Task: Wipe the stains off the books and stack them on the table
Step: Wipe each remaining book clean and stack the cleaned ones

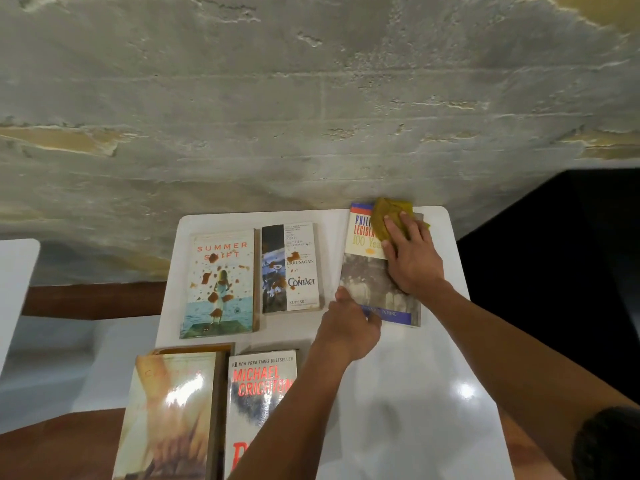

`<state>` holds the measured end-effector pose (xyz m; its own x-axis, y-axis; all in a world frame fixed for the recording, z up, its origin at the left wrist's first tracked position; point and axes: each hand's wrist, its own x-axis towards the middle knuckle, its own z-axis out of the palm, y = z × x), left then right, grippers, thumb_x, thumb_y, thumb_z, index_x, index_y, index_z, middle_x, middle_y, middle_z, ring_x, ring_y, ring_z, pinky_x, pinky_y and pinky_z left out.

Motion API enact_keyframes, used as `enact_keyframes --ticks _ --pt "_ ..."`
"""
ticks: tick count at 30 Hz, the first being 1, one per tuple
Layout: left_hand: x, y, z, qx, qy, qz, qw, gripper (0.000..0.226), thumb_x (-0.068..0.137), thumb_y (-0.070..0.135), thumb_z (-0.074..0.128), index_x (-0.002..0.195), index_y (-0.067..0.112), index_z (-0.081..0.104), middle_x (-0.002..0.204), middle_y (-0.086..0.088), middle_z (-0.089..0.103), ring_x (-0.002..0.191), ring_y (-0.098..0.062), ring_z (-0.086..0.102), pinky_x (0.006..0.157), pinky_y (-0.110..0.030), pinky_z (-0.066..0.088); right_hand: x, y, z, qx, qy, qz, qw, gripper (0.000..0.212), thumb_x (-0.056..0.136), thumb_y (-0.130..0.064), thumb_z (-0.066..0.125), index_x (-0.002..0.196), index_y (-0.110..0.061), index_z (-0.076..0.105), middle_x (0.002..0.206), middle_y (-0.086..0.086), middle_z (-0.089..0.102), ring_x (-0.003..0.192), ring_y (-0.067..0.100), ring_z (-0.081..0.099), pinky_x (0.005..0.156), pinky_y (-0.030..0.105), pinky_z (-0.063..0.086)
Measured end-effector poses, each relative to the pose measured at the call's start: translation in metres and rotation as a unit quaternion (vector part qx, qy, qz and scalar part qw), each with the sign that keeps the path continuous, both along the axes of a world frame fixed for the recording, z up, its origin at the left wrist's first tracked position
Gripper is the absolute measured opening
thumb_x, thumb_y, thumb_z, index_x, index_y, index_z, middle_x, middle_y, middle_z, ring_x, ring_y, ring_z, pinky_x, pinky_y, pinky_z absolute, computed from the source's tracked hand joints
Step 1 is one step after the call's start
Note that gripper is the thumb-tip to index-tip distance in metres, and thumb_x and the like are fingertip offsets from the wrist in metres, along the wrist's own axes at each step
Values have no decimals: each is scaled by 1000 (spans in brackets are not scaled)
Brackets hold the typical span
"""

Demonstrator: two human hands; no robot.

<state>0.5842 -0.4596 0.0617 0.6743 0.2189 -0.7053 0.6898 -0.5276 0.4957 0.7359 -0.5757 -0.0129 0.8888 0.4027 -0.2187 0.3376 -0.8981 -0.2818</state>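
Five books lie flat on the white table [408, 375], and we are in the wiping step on the one at the far right, the book with the cream and blue cover [372, 289]. Our right hand [412, 258] presses a yellow cloth [388, 216] on the upper part of this cover; the fingers are nearly straight and lie flat on the cloth, so they push it and do not grip it. Our left hand [348, 327] rests on the near left corner of the same book with the fingers curled, and it seems to hold the book in place, but we cannot tell if it really grips the edge. The Summer book [221, 282] and the Contact book [294, 268] beside it have many brown spots, so we judge they are not wiped yet. The Crichton book [259, 393] and the pale glossy book [173, 410] lie nearer to us; no stains show on them. No stack is begun. The next move probably calls for steady pressure while the cloth goes down the cover.
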Motion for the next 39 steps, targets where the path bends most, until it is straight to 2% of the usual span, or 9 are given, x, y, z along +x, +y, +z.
enact_keyframes --ticks 7,11,14,18,23,28,31,35,39 --pt "6 -1 -5 -13 15 7 1000 79 102 49 39 159 5 7 153 -19 37 138 -36 40 109 -39 36 -58 -22 -5 -10 -10 79 997 55 104 -50 18 157 -36 23 164 -1 23 150 27 18 115 49 37" --pt "4 1 -10 -24 9 7 1000 79 102 57 31 159 8 9 152 -17 42 140 -33 41 110 -39 35 -109 -23 -3 23 -3 97 995 60 96 -43 41 155 -37 29 159 1 33 141 32 30 100 46 50" --pt "3 0 -9 -32 10 33 999 87 101 61 28 159 5 -5 148 -19 47 134 -32 48 107 -38 38 -132 -17 -14 -20 -9 136 990 66 96 -44 33 157 -38 11 161 2 30 145 29 26 117 46 32" --pt "3 -2 0 -33 -26 76 996 88 104 55 31 156 6 -19 148 -19 49 132 -31 51 105 -34 38 -138 -3 -8 -3 -45 81 996 78 83 -43 68 153 -32 33 139 3 52 116 26 43 97 43 49" --pt "5 -3 -2 -16 -58 145 988 72 106 47 32 158 6 4 141 -20 53 124 -34 56 102 -38 42 -136 4 4 -5 -72 65 995 71 75 -46 75 141 -30 54 129 1 54 103 24 48 83 40 53" --pt "5 -3 -7 -9 -74 189 979 54 106 49 32 146 13 28 130 -15 60 112 -32 61 94 -39 48 -131 16 9 -17 -52 73 996 79 81 -49 68 152 -28 38 135 7 48 109 27 46 94 42 48" --pt "7 -5 -7 -5 -80 169 982 63 105 45 36 153 8 19 145 -16 49 125 -34 54 104 -41 42 -135 22 12 -19 -19 74 997 76 90 -44 59 156 -27 25 140 3 39 116 25 38 103 39 41" --pt "12 -16 -11 -32 -34 137 989 84 103 57 30 158 12 -14 160 -22 28 142 -36 38 115 -46 34 -137 13 19 62 -83 54 993 72 69 -31 84 132 -22 50 113 4 60 95 20 45 82 37 57" --pt "16 -26 -17 -14 32 139 990 89 101 62 26 156 9 -20 165 -26 -2 153 -38 7 121 -49 20 -140 -12 7 125 -29 45 991 63 82 -19 77 138 -27 48 126 -5 48 99 17 41 78 35 57"
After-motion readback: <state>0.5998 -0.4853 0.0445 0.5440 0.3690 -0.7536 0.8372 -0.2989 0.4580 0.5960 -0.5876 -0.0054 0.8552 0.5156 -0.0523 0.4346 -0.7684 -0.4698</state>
